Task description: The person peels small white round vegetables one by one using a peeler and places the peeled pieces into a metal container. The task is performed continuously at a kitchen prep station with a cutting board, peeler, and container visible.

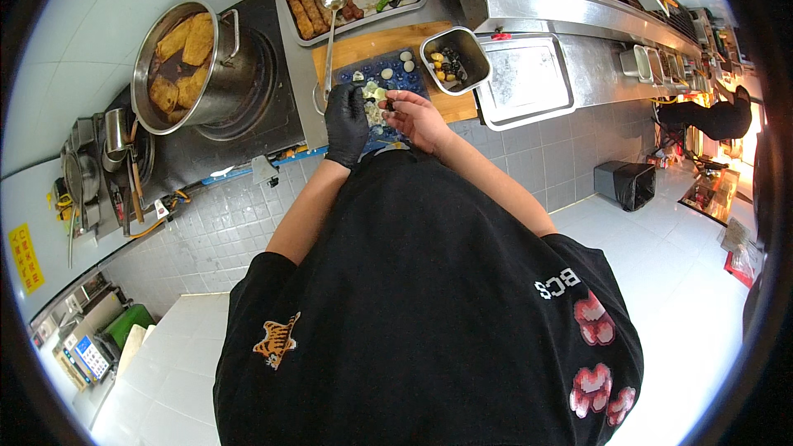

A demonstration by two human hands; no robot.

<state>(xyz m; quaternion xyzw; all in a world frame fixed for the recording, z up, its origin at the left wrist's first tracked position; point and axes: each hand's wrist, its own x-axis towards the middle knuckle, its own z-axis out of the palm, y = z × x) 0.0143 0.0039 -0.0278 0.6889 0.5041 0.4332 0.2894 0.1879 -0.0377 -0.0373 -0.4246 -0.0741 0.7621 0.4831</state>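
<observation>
My left hand (346, 124), in a black glove, has its fingers curled over the left side of a blue plastic egg tray (412, 62). Whatever it may grip is hidden from this angle. Bare and bent inward, my right hand (416, 118) holds a small dark peeled egg (389, 104) in its fingers. A pale piece of eggshell (379, 93) shows at the right fingertips. Broken shells (373, 114) lie heaped on the tray below both hands. Small whitish eggs (387, 74) rest farther back. To the right, a square steel container (482, 65) contains several dark and yellow peeled eggs (451, 64).
Beneath the tray is a wooden board (427, 32). A ladle (331, 31) leans across a metal tray (422, 6) of fried food. At left, a steel pot (207, 99) stands on a stove. An aluminium tray (567, 99) lies right. Another person (706, 119) is far right.
</observation>
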